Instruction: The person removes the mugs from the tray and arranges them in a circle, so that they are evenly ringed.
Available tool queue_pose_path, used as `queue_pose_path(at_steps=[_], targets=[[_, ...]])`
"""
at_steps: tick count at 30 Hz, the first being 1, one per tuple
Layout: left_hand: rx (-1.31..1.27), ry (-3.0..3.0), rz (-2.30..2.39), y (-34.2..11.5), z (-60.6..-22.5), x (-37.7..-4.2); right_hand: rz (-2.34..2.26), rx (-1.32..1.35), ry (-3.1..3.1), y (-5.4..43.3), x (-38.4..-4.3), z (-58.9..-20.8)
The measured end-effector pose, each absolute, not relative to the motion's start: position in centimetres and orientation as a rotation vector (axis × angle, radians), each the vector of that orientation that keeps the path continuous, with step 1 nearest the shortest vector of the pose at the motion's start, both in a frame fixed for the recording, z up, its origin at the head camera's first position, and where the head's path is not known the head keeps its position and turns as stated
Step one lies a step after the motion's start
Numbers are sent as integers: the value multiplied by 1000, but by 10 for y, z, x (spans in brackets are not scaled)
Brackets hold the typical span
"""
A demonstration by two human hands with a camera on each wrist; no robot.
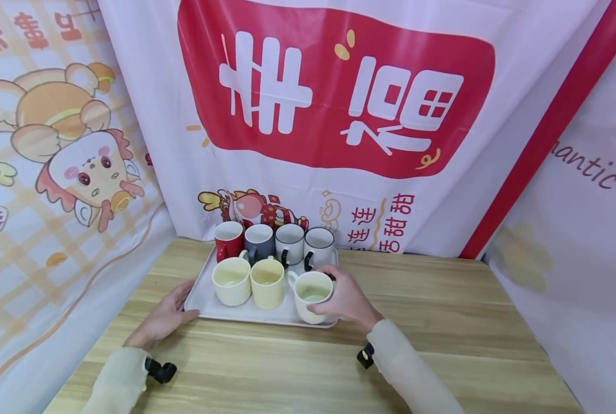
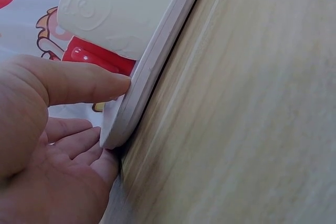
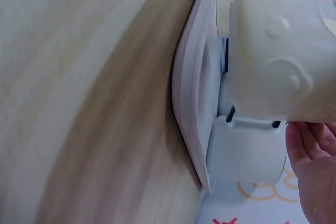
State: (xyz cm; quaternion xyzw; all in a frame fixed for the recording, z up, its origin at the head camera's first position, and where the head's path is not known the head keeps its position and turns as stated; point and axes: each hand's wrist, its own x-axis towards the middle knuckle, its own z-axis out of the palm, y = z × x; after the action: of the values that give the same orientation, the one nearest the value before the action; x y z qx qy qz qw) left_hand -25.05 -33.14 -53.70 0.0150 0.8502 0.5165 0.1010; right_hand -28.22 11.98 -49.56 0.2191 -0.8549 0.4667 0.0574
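Observation:
A cream mug (image 1: 313,296) with an embossed side is held by my right hand (image 1: 346,296), thumb on the near side and fingers on the far side. In the right wrist view this mug (image 3: 283,61) appears slightly above the tray (image 3: 191,72), at its front right corner. My left hand (image 1: 165,313) holds the front left corner of the white tray (image 1: 225,310); in the left wrist view the thumb (image 2: 89,82) touches the rim and the other fingers lie along the outer edge. Two more cream mugs, one wide (image 1: 232,283) and one narrower (image 1: 267,284), stand in the front row.
Behind them stand a red mug (image 1: 228,241), a grey mug (image 1: 259,242) and two white mugs with black handles, one (image 1: 289,244) beside the other (image 1: 319,246). The tray lies on a wooden table (image 1: 287,368). Printed cloths (image 1: 442,213) hang at the back and sides.

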Motion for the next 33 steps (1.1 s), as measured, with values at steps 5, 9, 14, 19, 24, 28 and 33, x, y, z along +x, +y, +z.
queue_pose_path(at_steps=[5,9,14,19,24,28,33], targets=[[41,2505,1542,-332,-537,-252,1365,748,-2567,140,-288,-486],[52,2515,1537,-333,-537,-252,1347,752,-2589,158,-292,-479],[82,2513,1547,-333,-538,-252,1336,704,-2620,183,-296,-474],[87,2501,1563,-334,-538,-252,1314,670,-2630,207,-303,-475],[92,2503,1566,-335,-537,-251,1269,614,-2647,227,-309,-481],[94,2501,1571,-335,-536,-251,1261,553,-2665,239,-313,-488],[93,2498,1579,-334,-537,-252,1269,522,-2668,249,-320,-495]])
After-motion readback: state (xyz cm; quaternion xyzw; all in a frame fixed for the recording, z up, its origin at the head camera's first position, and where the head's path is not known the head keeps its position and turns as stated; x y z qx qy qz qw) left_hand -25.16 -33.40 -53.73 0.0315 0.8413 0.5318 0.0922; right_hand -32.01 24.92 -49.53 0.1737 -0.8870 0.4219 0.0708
